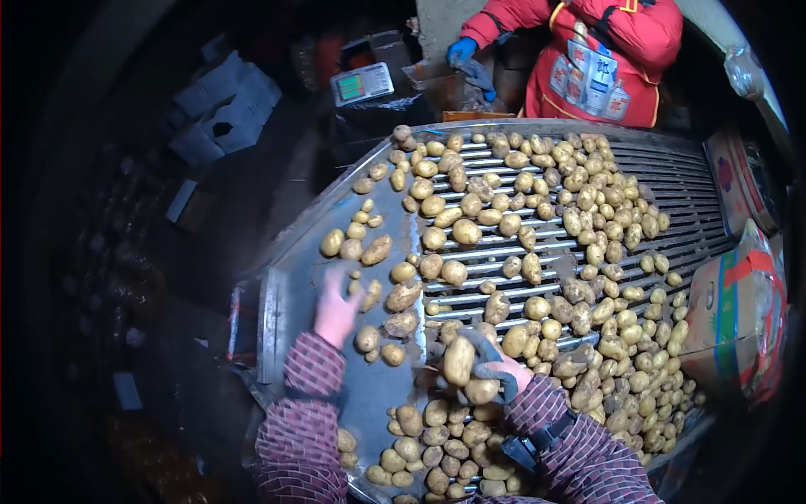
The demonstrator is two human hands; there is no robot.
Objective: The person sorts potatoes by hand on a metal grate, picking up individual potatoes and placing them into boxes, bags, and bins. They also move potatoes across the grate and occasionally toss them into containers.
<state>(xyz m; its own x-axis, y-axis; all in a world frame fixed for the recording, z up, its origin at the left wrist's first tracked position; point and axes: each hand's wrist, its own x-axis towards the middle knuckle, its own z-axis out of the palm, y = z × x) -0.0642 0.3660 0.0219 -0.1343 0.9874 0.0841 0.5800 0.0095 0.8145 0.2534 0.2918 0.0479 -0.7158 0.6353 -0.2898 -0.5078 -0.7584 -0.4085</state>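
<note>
My right hand (pixel 497 368), in a grey glove, grips a long pale potato (pixel 458 361), with a second potato (pixel 481 391) just below it at the fingers. It hangs over the lower part of the slatted metal rack (pixel 470 283). My left hand (pixel 336 309) is above the smooth metal plate (pixel 319 370), its fingers smeared by motion, right beside a few small potatoes (pixel 370 294). Larger potatoes (pixel 404 296) lie along the seam between plate and rack. More potatoes (pixel 437 437) crowd the near end, below my right hand.
A dense heap of potatoes (pixel 604 210) covers the rack's right side. Beyond the far rim, a person in a red apron (pixel 588 76) wears blue gloves. A scale (pixel 362 85) stands at the back left, and a printed carton (pixel 722 315) sits at the right edge.
</note>
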